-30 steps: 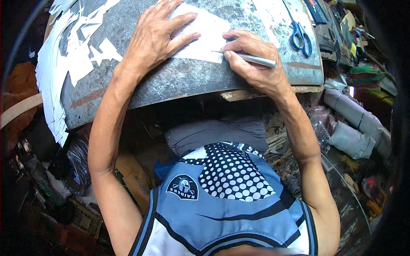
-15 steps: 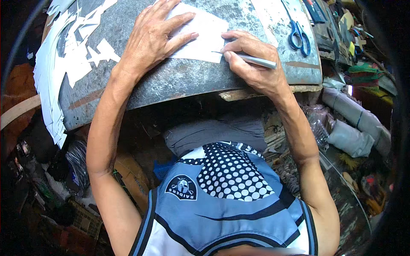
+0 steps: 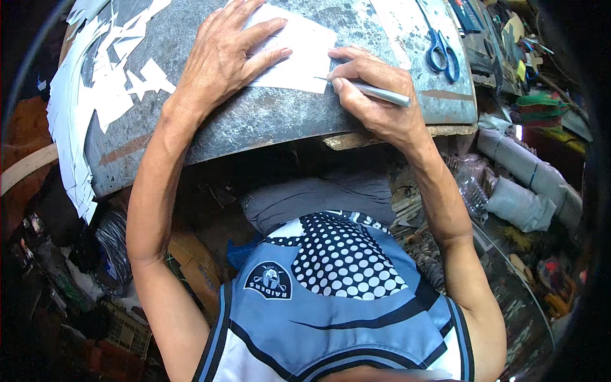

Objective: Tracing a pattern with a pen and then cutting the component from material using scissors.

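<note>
On the worn metal-grey tabletop [image 3: 254, 118] lies a white sheet of paper [image 3: 305, 48] with straight cut-looking edges. My left hand [image 3: 223, 54] rests flat on its left part, fingers spread and pressing it down. In my right hand [image 3: 375, 83], at the sheet's right edge, is a slim silver-grey pen-shaped tool [image 3: 385, 95]. Its thin tip points left over the paper near the lower right corner; whether it is a pen or a blade I cannot tell. A pair of scissors [image 3: 442, 54] with dark blue handles lies farther right on the table.
White paper offcuts [image 3: 114, 95] pile up at the table's left, some hanging over the edge. A splintered wooden strip [image 3: 356, 140] shows under the front edge. Wrapped rolls [image 3: 522, 204] and mixed clutter crowd the floor at right. A plastic crate [image 3: 127, 328] stands lower left.
The whole view has shifted slightly. Both hands keep nearly the same pose on the paper, and the tool's tip stays near the lower right corner.
</note>
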A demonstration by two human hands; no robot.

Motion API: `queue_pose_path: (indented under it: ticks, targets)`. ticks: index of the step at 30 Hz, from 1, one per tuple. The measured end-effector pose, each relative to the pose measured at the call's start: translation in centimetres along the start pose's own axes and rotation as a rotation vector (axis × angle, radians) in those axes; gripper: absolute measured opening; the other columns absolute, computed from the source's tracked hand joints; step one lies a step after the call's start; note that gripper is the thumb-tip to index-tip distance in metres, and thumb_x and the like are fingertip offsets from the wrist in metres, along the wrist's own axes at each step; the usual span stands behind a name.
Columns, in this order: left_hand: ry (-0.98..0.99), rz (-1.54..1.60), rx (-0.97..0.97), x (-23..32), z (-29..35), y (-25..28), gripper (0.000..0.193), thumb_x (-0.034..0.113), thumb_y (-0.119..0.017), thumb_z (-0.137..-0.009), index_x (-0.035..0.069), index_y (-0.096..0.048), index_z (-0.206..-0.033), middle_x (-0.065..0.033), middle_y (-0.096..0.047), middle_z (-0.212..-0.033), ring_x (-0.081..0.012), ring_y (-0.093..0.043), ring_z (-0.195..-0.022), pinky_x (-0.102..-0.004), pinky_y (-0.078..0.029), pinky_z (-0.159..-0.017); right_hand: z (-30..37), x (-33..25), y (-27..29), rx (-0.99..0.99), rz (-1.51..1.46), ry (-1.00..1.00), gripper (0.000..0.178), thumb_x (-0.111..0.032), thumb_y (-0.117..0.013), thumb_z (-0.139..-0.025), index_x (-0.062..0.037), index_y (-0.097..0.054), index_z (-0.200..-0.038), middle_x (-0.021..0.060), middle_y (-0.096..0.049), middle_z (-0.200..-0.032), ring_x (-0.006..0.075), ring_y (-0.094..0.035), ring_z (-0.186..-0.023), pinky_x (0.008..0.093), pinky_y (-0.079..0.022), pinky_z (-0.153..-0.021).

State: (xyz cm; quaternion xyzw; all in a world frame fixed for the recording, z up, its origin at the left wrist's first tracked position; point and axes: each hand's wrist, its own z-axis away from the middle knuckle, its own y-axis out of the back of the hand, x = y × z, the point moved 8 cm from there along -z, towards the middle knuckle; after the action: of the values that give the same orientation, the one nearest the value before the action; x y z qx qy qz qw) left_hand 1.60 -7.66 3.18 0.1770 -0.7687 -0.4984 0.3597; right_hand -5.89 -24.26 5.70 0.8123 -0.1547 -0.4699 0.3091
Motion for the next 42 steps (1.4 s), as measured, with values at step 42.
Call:
queue_pose_path:
  ticks: [42]
  targets:
    - [0.029, 0.007, -0.001, -0.21, 0.1, -0.15, 0.048, 0.041, -0.069, -0.087, 0.008, -0.067, -0.121, -0.0259, -0.048, -0.141, -0.0436, -0.04, -0.135, -0.05, -0.029, -0.113, 0.61, -0.56, -0.21, 0.035, 0.063, 0.023, 0.006, -0.007, -0.068, -0.08, -0.0015, -0.066, -0.081, 0.009, -0.071, -0.082, 0.0304, -0.07, -0.102, 0.0449, -0.051, -0.099]
